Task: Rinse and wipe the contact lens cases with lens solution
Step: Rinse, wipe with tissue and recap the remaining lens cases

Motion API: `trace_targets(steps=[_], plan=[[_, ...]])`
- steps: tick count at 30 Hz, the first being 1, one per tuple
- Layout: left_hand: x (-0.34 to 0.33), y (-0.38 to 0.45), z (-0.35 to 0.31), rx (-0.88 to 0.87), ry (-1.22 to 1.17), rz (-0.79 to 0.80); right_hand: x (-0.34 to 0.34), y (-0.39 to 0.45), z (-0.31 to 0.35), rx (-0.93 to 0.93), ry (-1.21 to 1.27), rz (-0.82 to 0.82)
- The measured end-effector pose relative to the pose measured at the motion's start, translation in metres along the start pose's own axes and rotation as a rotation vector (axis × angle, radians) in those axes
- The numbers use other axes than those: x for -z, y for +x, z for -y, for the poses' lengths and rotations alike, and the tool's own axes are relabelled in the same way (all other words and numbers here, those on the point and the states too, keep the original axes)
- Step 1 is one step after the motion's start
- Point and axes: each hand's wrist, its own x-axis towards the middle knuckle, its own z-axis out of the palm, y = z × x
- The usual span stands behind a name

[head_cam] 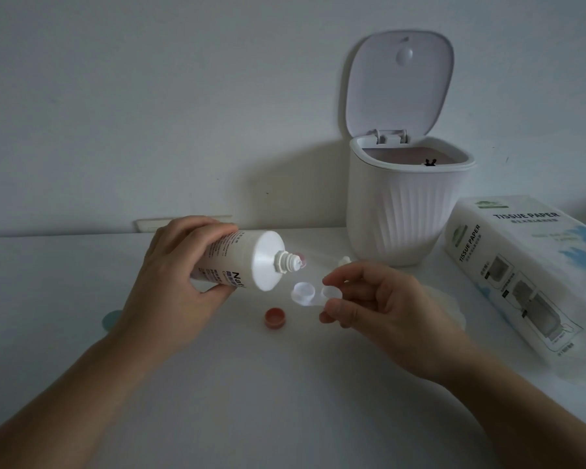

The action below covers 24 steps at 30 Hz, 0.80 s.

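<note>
1. Lowest in the frame, both forearms reach up from the bottom corners over the white desk (pixel 285 401).
2. At centre right, the right hand (pixel 379 309) pinches one end of the clear contact lens case (pixel 310 294) between thumb and forefinger, holding it just above the desk. Both wells are uncapped.
3. At centre left, the left hand (pixel 180 282) has its fingers (pixel 197 228) wrapped round the white solution bottle (pixel 247 262). The bottle is tipped on its side, with its open nozzle pointing right, just above the case.
4. On the desk below the case lies a red cap (pixel 275 317); a teal cap (pixel 110 320) peeks out behind the left wrist. A loose tissue (pixel 450 306) lies behind the right hand.
5. Further back on the right sit a tissue paper pack (pixel 521 258) and a white bin (pixel 406 211) with its lid up.
6. Judged from this, the case is opened and the rinse is just starting. No liquid stream can be made out. Rinsing, emptying, wiping with tissue and recapping appear still to come.
</note>
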Motion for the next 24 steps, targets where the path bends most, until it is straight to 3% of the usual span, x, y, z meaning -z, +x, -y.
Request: trace_targets(steps=[8,13,24], plan=[[0.004,-0.001,0.002,0.15,-0.184,-0.056,0.002,-0.002,0.002,-0.024,-0.026,-0.036],[0.006,-0.003,0.0,0.276,-0.286,-0.082,0.003,-0.007,0.009,0.009,-0.4,-0.084],[0.002,-0.004,0.003,0.238,-0.284,-0.101,0.007,-0.034,-0.002,-0.048,-0.645,-0.051]])
